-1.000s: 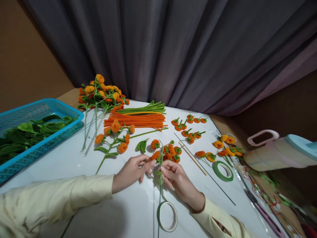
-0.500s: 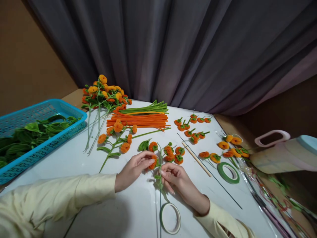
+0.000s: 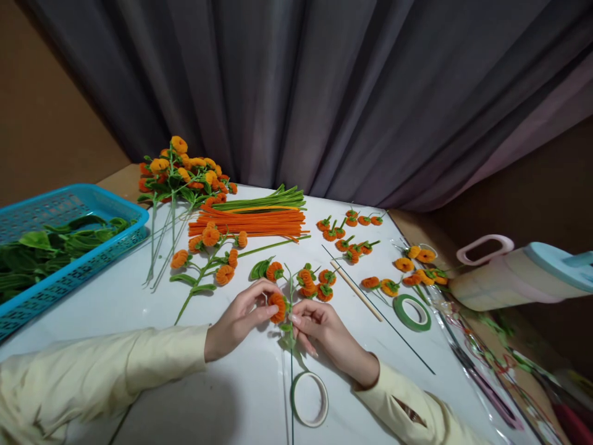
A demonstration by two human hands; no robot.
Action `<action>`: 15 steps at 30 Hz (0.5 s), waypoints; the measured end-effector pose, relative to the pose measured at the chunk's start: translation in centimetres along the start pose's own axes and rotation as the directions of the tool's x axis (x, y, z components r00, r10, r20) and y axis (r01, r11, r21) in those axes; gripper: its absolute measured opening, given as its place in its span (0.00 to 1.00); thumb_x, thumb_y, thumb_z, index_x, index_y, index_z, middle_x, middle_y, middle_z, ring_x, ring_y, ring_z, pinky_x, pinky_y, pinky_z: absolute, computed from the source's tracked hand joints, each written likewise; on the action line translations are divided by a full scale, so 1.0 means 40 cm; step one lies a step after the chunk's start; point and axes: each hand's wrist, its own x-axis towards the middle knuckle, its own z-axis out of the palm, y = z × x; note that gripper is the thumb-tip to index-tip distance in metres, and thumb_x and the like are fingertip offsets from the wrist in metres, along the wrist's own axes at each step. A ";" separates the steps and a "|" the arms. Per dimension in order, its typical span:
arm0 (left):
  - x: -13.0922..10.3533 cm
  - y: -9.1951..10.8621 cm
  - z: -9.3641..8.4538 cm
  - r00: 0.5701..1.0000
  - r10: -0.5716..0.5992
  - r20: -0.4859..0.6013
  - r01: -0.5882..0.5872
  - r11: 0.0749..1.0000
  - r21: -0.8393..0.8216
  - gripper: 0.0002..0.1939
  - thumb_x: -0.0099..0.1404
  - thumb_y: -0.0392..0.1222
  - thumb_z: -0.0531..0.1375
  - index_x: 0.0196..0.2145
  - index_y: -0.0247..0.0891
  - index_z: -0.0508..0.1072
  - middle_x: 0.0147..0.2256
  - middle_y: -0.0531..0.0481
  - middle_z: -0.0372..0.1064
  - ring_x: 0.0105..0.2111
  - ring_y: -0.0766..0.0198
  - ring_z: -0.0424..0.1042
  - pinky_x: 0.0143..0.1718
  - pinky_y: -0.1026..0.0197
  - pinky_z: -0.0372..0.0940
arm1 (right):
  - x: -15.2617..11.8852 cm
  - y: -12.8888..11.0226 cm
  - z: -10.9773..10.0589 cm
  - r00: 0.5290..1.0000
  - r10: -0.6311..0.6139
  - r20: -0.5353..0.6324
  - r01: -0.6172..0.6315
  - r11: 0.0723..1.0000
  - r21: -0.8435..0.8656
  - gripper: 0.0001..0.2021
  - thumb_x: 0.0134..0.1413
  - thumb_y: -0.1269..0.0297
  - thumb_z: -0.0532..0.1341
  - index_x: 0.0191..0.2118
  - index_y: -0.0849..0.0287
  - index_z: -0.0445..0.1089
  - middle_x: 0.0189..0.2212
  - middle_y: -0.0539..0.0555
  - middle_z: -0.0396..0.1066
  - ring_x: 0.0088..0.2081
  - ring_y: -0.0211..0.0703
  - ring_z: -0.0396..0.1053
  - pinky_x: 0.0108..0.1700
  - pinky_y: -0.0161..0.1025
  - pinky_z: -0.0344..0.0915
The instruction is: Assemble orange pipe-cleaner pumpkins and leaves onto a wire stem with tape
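My left hand (image 3: 241, 318) pinches an orange fuzzy pumpkin-shaped flower head (image 3: 278, 307) between thumb and fingers. Thumb and fingertips of my right hand (image 3: 327, 334) close on a thin green stem (image 3: 291, 290) right beside that flower. Small green leaves (image 3: 286, 327) hang below the pinch, and a dark wire (image 3: 292, 426) runs down toward me. On the table under my hands stands a pale roll of tape (image 3: 295, 405). Just beyond my fingers lie another orange flower head (image 3: 275, 271), some loose leaves (image 3: 260, 269) and a cluster of orange heads (image 3: 306, 281).
A blue basket (image 3: 106, 244) of green leaves stands left. Behind are finished flower stems (image 3: 178, 167), orange pipe cleaners (image 3: 250, 222) and green ones (image 3: 269, 199). To the right are a wooden stick (image 3: 356, 290), green tape (image 3: 403, 320), a tumbler (image 3: 500, 278) and pink-handled scissors (image 3: 495, 395).
The whole view has shifted slightly, so things sit further left. The orange flower head in my left hand now shows more of its face. Both hands keep their holds.
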 end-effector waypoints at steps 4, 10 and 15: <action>-0.002 -0.003 -0.004 0.999 0.035 0.027 -0.035 0.999 -0.009 0.11 0.59 0.42 0.54 0.39 0.37 0.67 0.37 0.47 0.61 0.38 0.59 0.62 0.39 0.59 0.56 | -0.001 0.000 0.000 1.000 -0.011 -0.002 0.011 1.000 -0.011 0.11 0.49 0.60 0.64 0.28 0.64 0.67 0.18 0.47 0.67 0.12 0.25 0.55 0.14 0.28 0.45; -0.007 -0.009 -0.008 0.995 0.094 0.020 -0.095 0.995 0.038 0.12 0.59 0.42 0.55 0.41 0.36 0.67 0.38 0.46 0.61 0.39 0.59 0.61 0.40 0.59 0.56 | -0.002 -0.001 0.001 1.000 -0.008 -0.002 0.008 1.000 0.002 0.12 0.48 0.60 0.65 0.27 0.64 0.67 0.19 0.47 0.67 0.12 0.25 0.55 0.14 0.28 0.45; -0.015 -0.010 -0.008 0.979 0.198 0.047 -0.202 0.970 0.135 0.15 0.59 0.39 0.55 0.45 0.37 0.66 0.42 0.43 0.61 0.44 0.55 0.62 0.43 0.56 0.58 | -0.004 0.002 0.000 1.000 -0.026 0.006 0.026 1.000 -0.002 0.12 0.49 0.59 0.64 0.27 0.64 0.67 0.18 0.47 0.67 0.12 0.25 0.54 0.15 0.28 0.45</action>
